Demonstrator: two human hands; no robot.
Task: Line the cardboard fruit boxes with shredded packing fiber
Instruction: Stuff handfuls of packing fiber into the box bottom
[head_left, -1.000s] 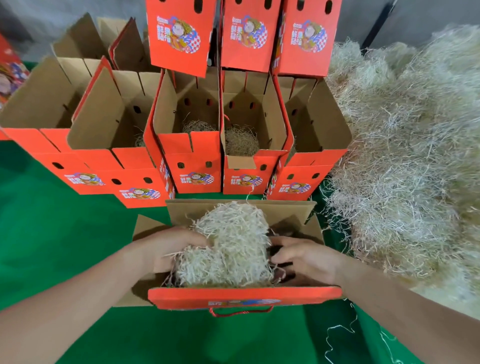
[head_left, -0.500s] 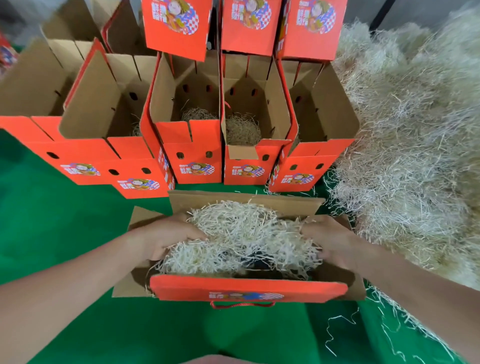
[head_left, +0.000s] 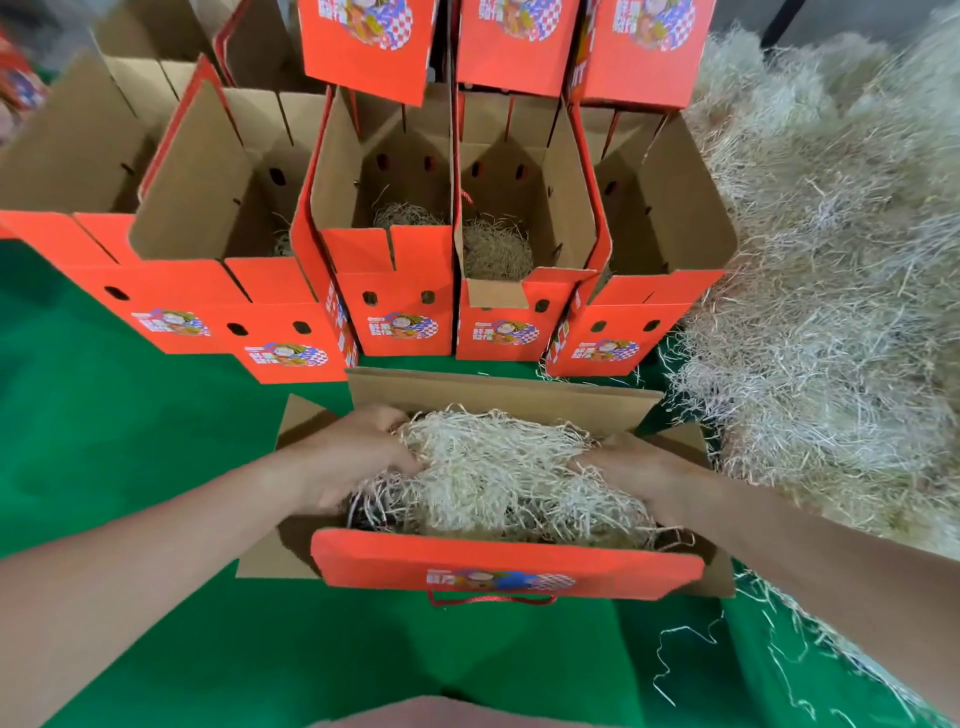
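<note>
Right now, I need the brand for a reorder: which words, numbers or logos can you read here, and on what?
No text here can be read.
upright boxes: front logo, white characters beside a cartoon figure, too blurred to read.
raised lids: same logo, cut off by the frame and blurred.
near box: logo on its front edge, seen too flat and blurred to read.
No numbers or other signs show.

Only one view here: a wide-angle head cam that's looking forward and steeply down. It's hanging close over the open fruit box at lower centre, while the row of standing boxes is stretching across the upper frame and the shredded fiber pile is filling the right side.
</note>
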